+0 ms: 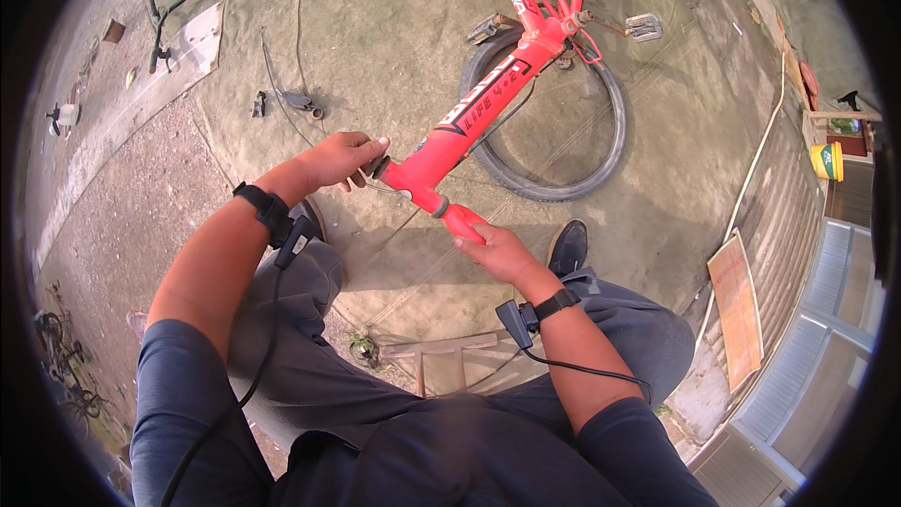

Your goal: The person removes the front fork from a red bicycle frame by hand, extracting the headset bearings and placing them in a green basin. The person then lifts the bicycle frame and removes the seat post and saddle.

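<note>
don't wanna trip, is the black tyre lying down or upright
Lying down: the black tyre shows as a broad ring on the ground.

The top edge cuts off the red bicycle frame (481,111).

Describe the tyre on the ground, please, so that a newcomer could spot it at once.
Start with the red bicycle frame at the upper centre. The tyre lies on the ground, partly covered by that frame and mostly to its right. It is the one big dark ring, unlike the grey pedal above right.
</note>
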A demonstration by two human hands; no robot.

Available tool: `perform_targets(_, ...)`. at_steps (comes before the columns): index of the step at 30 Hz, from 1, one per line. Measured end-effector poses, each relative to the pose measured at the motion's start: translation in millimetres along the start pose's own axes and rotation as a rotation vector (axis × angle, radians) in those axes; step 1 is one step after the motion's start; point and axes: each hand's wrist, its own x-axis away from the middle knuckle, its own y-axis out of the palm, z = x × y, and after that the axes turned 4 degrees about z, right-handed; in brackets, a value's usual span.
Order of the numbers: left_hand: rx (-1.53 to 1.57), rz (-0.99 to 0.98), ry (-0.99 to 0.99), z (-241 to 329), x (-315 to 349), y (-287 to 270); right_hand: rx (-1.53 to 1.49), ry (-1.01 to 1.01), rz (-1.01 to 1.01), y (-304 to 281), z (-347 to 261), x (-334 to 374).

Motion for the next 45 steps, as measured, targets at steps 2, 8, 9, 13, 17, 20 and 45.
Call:
perform_targets(2, 0.095, 0.004, 0.203, -6.9, 4.8, -1.4, 0.007, -0.03, 0.014, 0.1, 1.1, -0.1)
perform_targets(8, -0.002, -0.155, 0.111, -5.7, -0.6, -10.6, 0.021, -0.02, 0.006, -0.5, 1.8, -0.6)
perform_targets(9, -0.019, -0.158, 0.037, -3.7, -3.2, -10.8, 0.031, -0.017, 0.009, -0.5, 1.5, -0.7)
perform_targets(13, -0.026, -0.11, 0.015, -3.2, -3.1, -8.4, 0.007, -0.018, 0.012, 0.1, 0.4, -0.4)
perform_targets(17, -0.025, -0.112, 0.357, -8.5, 6.7, -7.6, -0.003, -0.036, 0.013, 0.3, 1.0, 0.0)
perform_targets(20, -0.096, -0.176, 0.211, -2.5, 5.0, -11.1, 0.007, -0.032, 0.015, 0.3, 1.3, -0.3)
perform_targets(45, -0.058, -0.19, 0.191, -2.2, 1.2, -14.0, -0.029, -0.004, 0.034, -0.1, -8.3, 4.1)
